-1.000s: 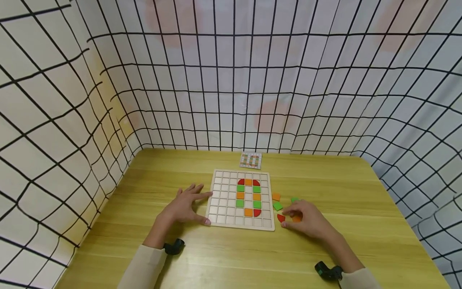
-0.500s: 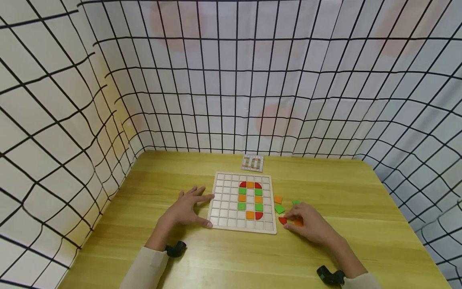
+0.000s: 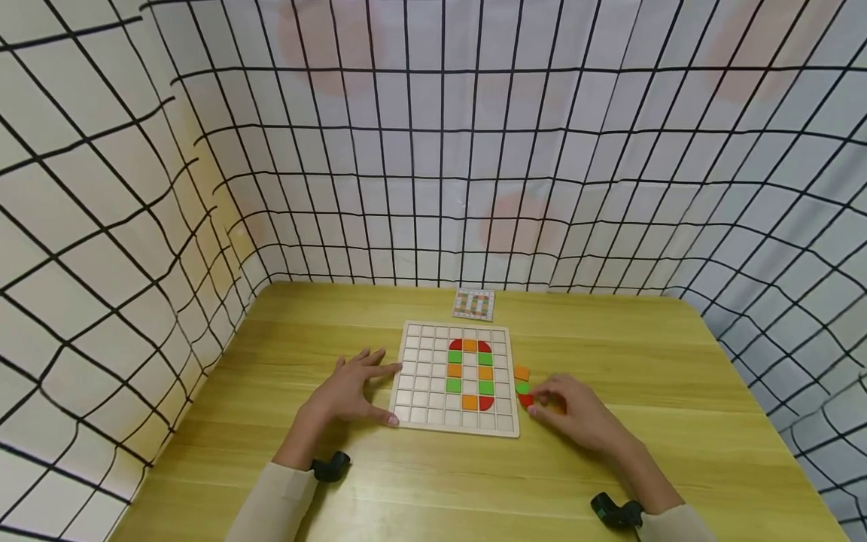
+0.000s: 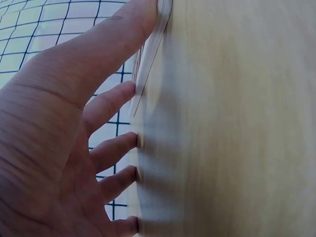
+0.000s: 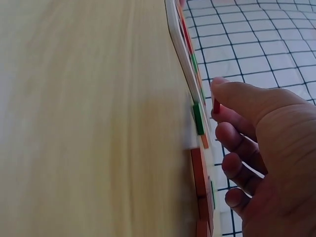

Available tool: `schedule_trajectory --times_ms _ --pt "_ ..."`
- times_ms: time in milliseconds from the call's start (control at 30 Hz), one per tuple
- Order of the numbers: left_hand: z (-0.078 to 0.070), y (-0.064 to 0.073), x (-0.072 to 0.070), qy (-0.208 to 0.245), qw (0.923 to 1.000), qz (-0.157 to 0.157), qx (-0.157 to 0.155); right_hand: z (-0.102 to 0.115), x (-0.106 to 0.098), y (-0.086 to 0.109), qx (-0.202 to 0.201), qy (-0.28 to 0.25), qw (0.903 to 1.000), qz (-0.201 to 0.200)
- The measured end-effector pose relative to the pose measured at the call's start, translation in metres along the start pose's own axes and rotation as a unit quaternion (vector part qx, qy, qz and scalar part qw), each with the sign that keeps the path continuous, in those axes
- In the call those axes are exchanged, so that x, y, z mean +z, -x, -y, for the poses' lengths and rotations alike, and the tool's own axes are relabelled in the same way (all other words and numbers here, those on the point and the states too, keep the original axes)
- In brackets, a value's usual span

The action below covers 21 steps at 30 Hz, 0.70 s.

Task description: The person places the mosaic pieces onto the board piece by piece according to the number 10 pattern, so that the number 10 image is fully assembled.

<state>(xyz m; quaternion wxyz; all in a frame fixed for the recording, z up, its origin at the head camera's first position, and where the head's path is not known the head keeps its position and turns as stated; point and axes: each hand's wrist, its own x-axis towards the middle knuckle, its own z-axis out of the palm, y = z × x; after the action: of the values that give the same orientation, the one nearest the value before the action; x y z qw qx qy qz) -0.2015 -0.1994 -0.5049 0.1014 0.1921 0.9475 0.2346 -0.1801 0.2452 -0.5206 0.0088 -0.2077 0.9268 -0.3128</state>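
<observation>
My right hand (image 3: 576,410) pinches a red quarter-round tile (image 3: 525,401) between thumb and index finger, just off the board's right edge. In the right wrist view the red tile (image 5: 217,105) is held up off the table. The wooden grid board (image 3: 423,415) carries red, orange and green tiles set in a ring on its right half. My left hand (image 3: 348,388) lies with fingers spread, thumb and index fingertip at the board's left edge. Past the held tile, a green tile (image 3: 521,387) and an orange tile (image 3: 521,373) lie beside the board.
A small printed pattern card (image 3: 474,304) lies behind the board. Another orange tile (image 3: 558,407) shows partly under my right hand; several reddish-orange tiles (image 5: 199,173) appear there in the right wrist view. A black wire grid (image 3: 440,177) over white cloth surrounds the table (image 3: 379,482).
The red tile has left the table and moved slightly up and toward the board, pinched by my right hand. That hand now covers the farther green tile. The left hand stays at the board.
</observation>
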Motion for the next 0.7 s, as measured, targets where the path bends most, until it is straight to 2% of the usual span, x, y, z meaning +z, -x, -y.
schedule_trajectory --times_ms 567,700 --pt "-0.001 0.000 -0.001 -0.003 1.0000 0.001 0.002 0.028 0.023 -0.024 -0.004 -0.058 0.9982 -0.008" --pt "-0.001 -0.001 -0.001 -0.004 1.0000 -0.001 0.004 0.035 0.033 -0.031 -0.024 -0.058 0.9980 -0.007"
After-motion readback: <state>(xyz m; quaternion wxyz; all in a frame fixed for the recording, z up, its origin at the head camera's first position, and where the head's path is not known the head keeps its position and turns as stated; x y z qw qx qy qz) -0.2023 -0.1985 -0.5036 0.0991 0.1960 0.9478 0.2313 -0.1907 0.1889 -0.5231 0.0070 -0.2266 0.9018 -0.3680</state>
